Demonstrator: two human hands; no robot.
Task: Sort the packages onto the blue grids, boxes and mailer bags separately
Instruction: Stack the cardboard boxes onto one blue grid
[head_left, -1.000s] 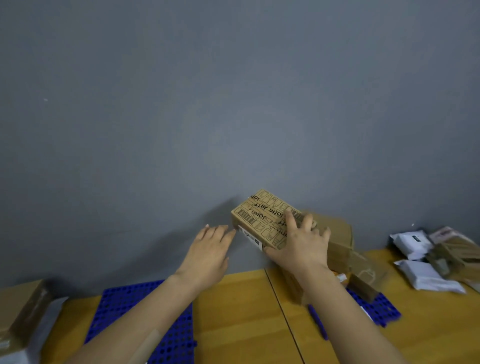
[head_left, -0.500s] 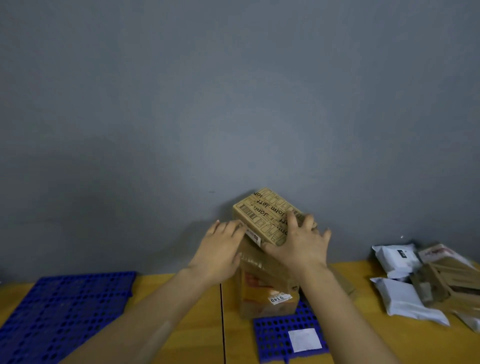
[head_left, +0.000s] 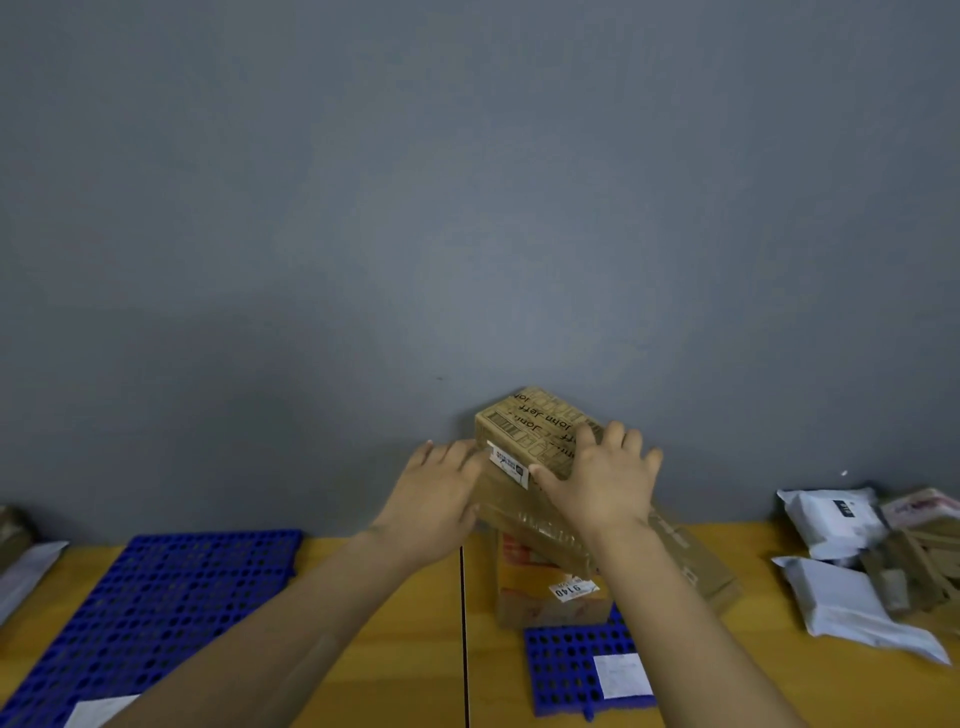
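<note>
Far left, cut by the frame edge: brown cardboard package (head_left: 11, 525) with a pale grey plastic mailer bag (head_left: 28, 569) just below it, both on the yellow wooden table (head_left: 395, 654). Next rightward, large blue perforated plastic grid (head_left: 156, 613) flat on the tabletop, a white paper label (head_left: 98, 711) at its near edge. Then the left hand (head_left: 436, 493), released, fingers straight and together, laid against the left side of a stack of boxes, fingertips at the left face of the topmost one. Thin dark seam (head_left: 464, 623) in the tabletop just below that hand. On top of the stack, close to the grey wall (head_left: 467, 208): small tan cardboard box printed with black lettering and barcodes (head_left: 524, 423), set askew, one corner toward the camera, a white sticker (head_left: 509, 465) on its near face. Beneath it, flat brown cardboard box wrapped in clear tape (head_left: 524, 519); beneath that, cardboard box with yellow and orange print (head_left: 535, 582), tagged 9140. Lowest box at the far end of a smaller blue perforated grid (head_left: 566, 670); whether wholly on it, impossible to tell. Right hand (head_left: 602, 483) spread flat over the printed box's top, fingers straight, thumb along the near upper edge, pressing rather than clasping. Right of that forearm, another flat brown carton (head_left: 696, 566) beside the stack. Well apart at far right, unsorted on bare table: upper white plastic mailer bag (head_left: 831, 519), lower white plastic mailer bag (head_left: 852, 613), and a heap of brown cardboard boxes (head_left: 919, 561).
</note>
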